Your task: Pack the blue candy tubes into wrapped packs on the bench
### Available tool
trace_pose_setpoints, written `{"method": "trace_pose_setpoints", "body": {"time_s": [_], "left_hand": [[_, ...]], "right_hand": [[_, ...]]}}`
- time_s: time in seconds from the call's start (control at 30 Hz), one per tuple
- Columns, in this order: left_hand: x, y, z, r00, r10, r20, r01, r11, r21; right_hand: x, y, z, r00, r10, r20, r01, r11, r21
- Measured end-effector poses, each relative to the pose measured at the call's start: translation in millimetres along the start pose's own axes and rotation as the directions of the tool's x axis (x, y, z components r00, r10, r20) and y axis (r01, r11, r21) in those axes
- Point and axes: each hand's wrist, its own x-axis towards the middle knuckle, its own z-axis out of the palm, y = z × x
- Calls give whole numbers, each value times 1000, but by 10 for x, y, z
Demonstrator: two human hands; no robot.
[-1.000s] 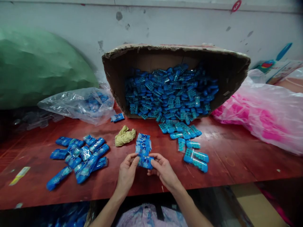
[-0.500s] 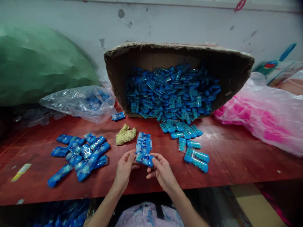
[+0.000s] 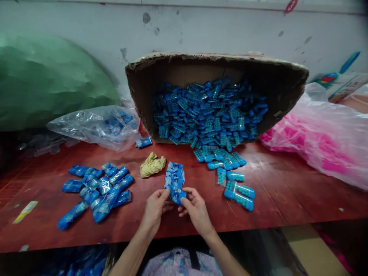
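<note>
Two hands (image 3: 175, 209) — one blue packet strip (image 3: 174, 181)

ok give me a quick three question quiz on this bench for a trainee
1. True or false: both hands, left hand and right hand, hold the strip of packets.
2. What lies just left of the strip on the table? A) yellow rag B) scissors C) tape roll
3. Fill in: the blue capsule packs spill from a tipped cardboard ____.

Key:
1. True, both pinch its near end.
2. A, the rag.
3. box, lying on its side with packs inside and in front of it.
</note>
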Motion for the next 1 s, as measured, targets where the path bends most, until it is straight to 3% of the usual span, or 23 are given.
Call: {"method": "trace_pose_setpoints", "body": {"time_s": [0.1, 0.2, 0.4, 0.47, 0.6, 0.63, 0.7, 0.77, 0.8, 0.83, 0.9, 1.0], "left_hand": [[44, -17, -37, 986, 117, -118, -104, 988, 111], [79, -20, -83, 962, 250, -107, -212, 936, 282], [59, -19, -101, 841, 540, -35, -421, 694, 584], [53, -34, -101, 825, 564, -22, -445, 674, 590], [87, -15, -133, 882, 471, -24, -399, 773, 493], [116, 19, -148, 878, 479, -28, -403, 768, 498], [217, 128, -184, 805, 593, -20, -461, 647, 608], [391, 269, -225, 679, 732, 51, -481, 392, 784], [503, 340, -246, 644, 758, 105, -452, 266, 852], [628, 406, -265, 634, 761, 139, -401, 169, 900], [884, 516, -296, 696, 698, 169, -299, 68, 952], [1176, 630, -315, 722, 675, 149, -265, 71, 962]], "right_hand": [[-16, 8, 1, 1000, -14, -3, 13, 999, -50], [-40, -3, 18, 1000, -9, -7, 9, 999, -50], [-88, 11, 54, 999, -52, -7, 51, 990, -132], [-90, 24, 45, 998, -64, 1, 63, 987, -146], [-63, 33, 4, 999, -48, -25, 45, 992, -116], [-53, 32, -9, 998, -42, -38, 37, 994, -105], [-35, 31, -33, 998, -36, -58, 30, 995, -92], [-20, 31, -51, 997, -34, -67, 28, 996, -82], [-15, 31, -55, 997, -33, -69, 28, 997, -75], [-13, 29, -58, 997, -32, -69, 27, 997, -67], [-13, 18, -56, 997, -31, -67, 28, 998, -55], [-23, -24, -54, 998, -32, -61, 29, 999, -38]]}}
